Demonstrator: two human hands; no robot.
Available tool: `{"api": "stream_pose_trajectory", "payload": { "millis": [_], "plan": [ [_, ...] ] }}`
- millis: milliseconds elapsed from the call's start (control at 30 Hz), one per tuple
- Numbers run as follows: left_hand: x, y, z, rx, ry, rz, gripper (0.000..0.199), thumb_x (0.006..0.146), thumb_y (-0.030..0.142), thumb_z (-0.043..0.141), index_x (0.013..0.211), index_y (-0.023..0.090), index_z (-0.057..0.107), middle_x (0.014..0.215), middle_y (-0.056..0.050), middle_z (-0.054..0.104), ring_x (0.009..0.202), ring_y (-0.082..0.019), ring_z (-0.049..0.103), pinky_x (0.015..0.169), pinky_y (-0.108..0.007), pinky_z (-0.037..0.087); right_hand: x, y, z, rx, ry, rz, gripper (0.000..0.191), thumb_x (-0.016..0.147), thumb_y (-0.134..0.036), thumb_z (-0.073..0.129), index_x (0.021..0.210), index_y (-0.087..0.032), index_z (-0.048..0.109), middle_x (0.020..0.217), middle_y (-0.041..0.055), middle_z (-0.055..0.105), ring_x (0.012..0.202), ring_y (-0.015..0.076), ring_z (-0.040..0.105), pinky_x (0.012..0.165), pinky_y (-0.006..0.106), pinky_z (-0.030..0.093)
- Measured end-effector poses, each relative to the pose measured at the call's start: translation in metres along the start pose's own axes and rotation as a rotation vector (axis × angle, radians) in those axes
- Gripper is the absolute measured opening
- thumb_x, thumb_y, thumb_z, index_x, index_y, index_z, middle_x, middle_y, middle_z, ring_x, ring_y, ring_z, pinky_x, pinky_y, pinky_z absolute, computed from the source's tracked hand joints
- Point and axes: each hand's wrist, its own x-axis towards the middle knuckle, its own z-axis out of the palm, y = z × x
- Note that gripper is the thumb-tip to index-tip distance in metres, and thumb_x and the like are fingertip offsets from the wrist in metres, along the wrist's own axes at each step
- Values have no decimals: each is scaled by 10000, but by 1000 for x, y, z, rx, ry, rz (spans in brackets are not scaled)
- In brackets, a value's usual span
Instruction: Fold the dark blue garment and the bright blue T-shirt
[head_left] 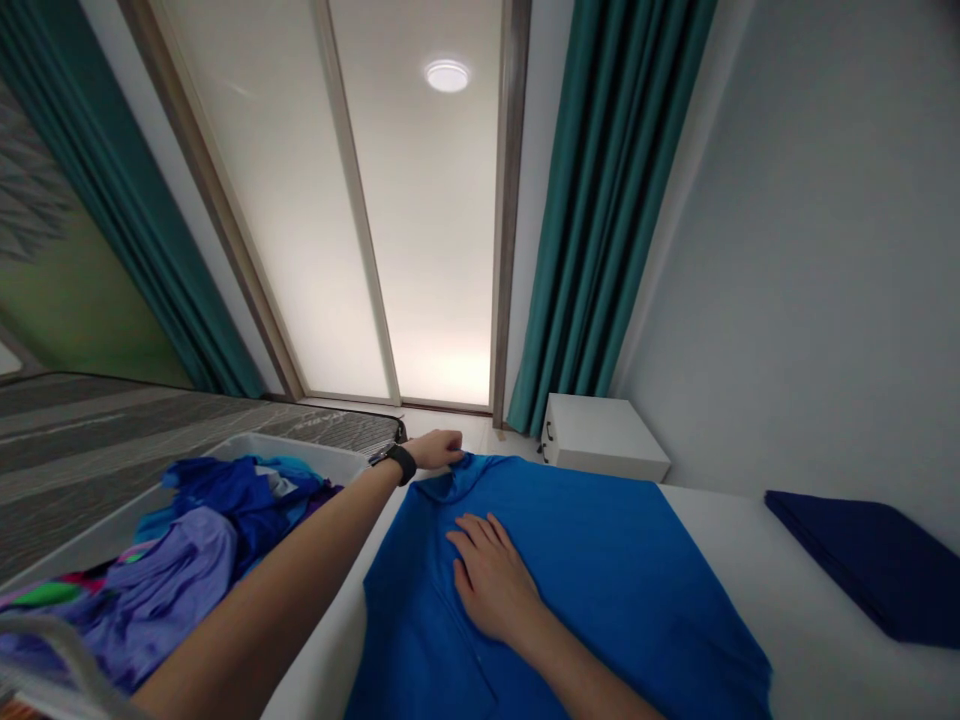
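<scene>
White flat surface (739,535) spans lower frame. Left hand (437,450) pinches the bunched upper-left edge of a plain blue soft-fabric garment (607,560), lower centre; right hand (495,582) lies flat on it, fingers slightly spread. Should handle light, limp, unbreakable; hold by edges or corners, mid-panel likely crumples.

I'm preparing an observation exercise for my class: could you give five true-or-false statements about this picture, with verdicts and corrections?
1. The left hand grips the far edge of the blue garment. True.
2. The right hand is clenched into a fist. False: it lies flat on the blue garment.
3. The pale basket holds rumpled clothes. True.
4. Both wrists are bare. False: a dark wristband is on the left one.
5. A folded navy cloth lies to the right of the blue garment. True.
</scene>
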Motion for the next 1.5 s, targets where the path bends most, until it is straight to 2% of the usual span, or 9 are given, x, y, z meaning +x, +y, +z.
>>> {"api": "stream_pose_trajectory", "payload": {
  "millis": [167, 400, 600, 700, 800, 900, 1033, 1333, 1500],
  "plan": [
    [0, 23, -9, -73, 186, 34, 302, 879, 434, 459, 698, 193, 490, 717, -10, 593, 707, -162, 548, 655, -265, 404, 4, 1, -3, 138, 11, 33, 350, 894, -170, 468, 1206, -214, 619, 1339, 74, 570, 1316, 223, 434, 1178, 468, 178],
    [-14, 51, -2, -86, 189, 27, 319, 931, 425, 359, 831, 192, 553, 758, -26, 654, 717, -172, 609, 655, -266, 429, 26, 20, -23, 528, 22, 267, 290, 906, -171, 433, 1114, -180, 636, 1140, 70, 677, 1077, 173, 609, 974, 322, 444],
    [-43, 37, 11, 44, 61, -85, 343, 738, 539, 642, 683, 205, 592, 693, -40, 667, 750, -239, 642, 753, -335, 437, 17, 25, -22, 75, 0, 128, 275, 910, -154, 449, 1089, -209, 650, 1094, 66, 656, 1075, 226, 553, 943, 381, 406],
    [-52, 33, 19, 94, 51, -81, 264, 629, 410, 765, 697, 215, 599, 814, -42, 698, 892, -271, 648, 870, -366, 418, 10, 19, -17, -56, 22, 82, 275, 909, -163, 465, 1112, -222, 640, 1108, 67, 626, 1066, 229, 530, 924, 381, 401],
    [-46, 24, 21, 101, 123, -144, 144, 776, 309, 639, 893, 231, 610, 902, -53, 702, 915, -250, 654, 845, -346, 437, 6, 14, -15, -125, 46, 58, 288, 899, -152, 476, 1136, -218, 626, 1117, 73, 603, 1059, 234, 515, 929, 383, 394],
    [-30, 9, 19, 78, 234, -234, 229, 924, 280, 438, 1127, 232, 531, 955, -63, 696, 896, -220, 661, 780, -312, 458, 5, 13, -14, -158, 55, 46, 293, 903, -154, 467, 1147, -216, 616, 1115, 79, 592, 1058, 241, 507, 935, 392, 391],
    [-13, -15, 24, 67, 339, -345, 321, 950, 247, 398, 1267, 217, 444, 985, -80, 693, 941, -232, 655, 778, -315, 457, 4, 12, -14, -152, 63, 42, 298, 908, -158, 457, 1156, -226, 607, 1107, 73, 587, 1056, 241, 506, 941, 395, 392],
    [-16, -58, 24, 52, 271, -498, 249, 899, 218, 462, 1036, 186, 667, 972, -70, 724, 922, -196, 660, 793, -262, 460, 4, 11, -16, -148, 55, 40, 295, 910, -164, 446, 1154, -224, 602, 1107, 74, 584, 1061, 241, 507, 954, 402, 383],
    [-11, -51, 27, 126, 262, -511, 295, 871, 399, 507, 916, 208, 727, 1098, -119, 691, 1142, -306, 554, 965, -424, 391, 4, 10, -17, -145, 46, 43, 297, 914, -166, 438, 1158, -221, 599, 1104, 77, 582, 1056, 240, 507, 945, 405, 390]
  ]
}}
